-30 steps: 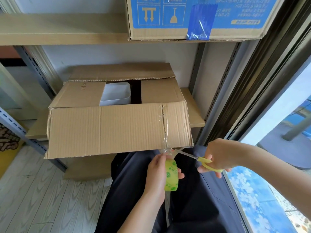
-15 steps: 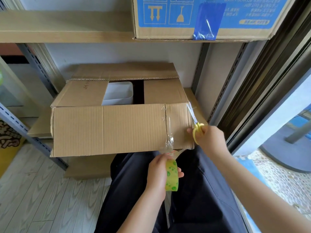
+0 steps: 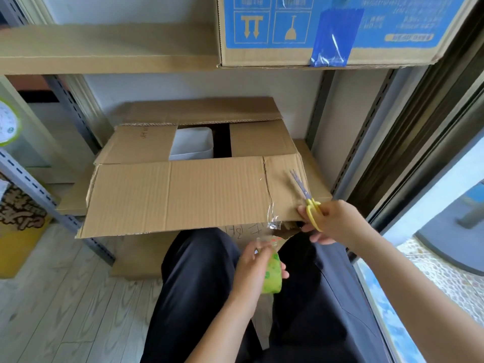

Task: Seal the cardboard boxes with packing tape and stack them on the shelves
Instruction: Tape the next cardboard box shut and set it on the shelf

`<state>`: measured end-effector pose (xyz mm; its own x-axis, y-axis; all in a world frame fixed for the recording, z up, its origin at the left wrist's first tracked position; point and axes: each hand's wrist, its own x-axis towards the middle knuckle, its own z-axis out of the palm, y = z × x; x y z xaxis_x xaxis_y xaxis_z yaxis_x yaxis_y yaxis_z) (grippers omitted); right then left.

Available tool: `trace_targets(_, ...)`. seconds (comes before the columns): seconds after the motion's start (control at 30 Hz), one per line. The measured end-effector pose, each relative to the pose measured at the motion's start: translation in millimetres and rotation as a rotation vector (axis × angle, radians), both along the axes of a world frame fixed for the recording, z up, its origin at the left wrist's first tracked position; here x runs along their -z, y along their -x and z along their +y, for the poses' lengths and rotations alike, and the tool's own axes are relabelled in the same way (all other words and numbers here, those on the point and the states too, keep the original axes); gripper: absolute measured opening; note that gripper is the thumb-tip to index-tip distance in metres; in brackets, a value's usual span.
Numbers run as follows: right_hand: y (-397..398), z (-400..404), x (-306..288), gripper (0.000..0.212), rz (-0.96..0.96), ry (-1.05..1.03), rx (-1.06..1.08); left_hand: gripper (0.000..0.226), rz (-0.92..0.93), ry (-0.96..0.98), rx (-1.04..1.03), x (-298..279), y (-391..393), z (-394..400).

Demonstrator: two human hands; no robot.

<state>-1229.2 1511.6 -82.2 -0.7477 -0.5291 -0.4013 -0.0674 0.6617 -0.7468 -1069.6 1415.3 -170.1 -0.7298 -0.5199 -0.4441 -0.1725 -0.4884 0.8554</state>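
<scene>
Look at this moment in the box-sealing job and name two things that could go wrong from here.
1. The right hand holds the yellow scissors with blades pointing up over the near flap; while the hand handles the flap, they might scratch the cardboard or nick a finger.
2. The clear tape strip ends crumpled at the flap's edge, apart from the tape roll in the left hand. It may hold poorly, and the white container shows the top is still open.

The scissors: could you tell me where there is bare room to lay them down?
The near flap is bare left of the clear tape strip. The upper shelf is bare left of the blue-printed box. Around the hands it is crowded.
</scene>
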Motion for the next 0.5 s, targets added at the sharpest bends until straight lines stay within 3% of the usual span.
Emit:
trace_targets(0.2,-9,1,-1,0.020,-0.087,0.160,0.102,0.053,0.035,0.100,0.057,-27,6,-10)
trace_targets(0.27,-12,1,1,0.020,-0.103,0.188,0.131,0.050,0.011,0.161,0.038,-31,14,-13)
trace_targets(0.37,-14,2,0,0.019,-0.145,0.223,0.171,0.030,0.038,0.420,0.016,-27,20,-16)
trace_targets(0.5,-13,4,-3,0.026,-0.171,0.250,0.159,0.049,0.065,0.612,-0.014,-20,20,-29)
